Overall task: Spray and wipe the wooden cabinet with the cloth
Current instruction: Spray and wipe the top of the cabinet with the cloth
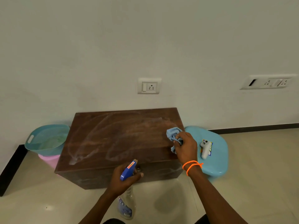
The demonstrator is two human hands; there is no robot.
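Right hand fingers pinch crumpled light-blue cloth on the dark brown wooden cabinet top's right end; left hand fingers wrap clear blue-headed spray bottle.

A dark wooden cabinet stands on the floor against a white wall, its top showing pale smeared streaks. The right hand presses a bunched blue cloth on the top near its right edge; an orange wristband circles that wrist. The left hand grips a blue-headed spray bottle before the cabinet front. A light-blue stool at right carries a grey controller. A teal basin sits at left.
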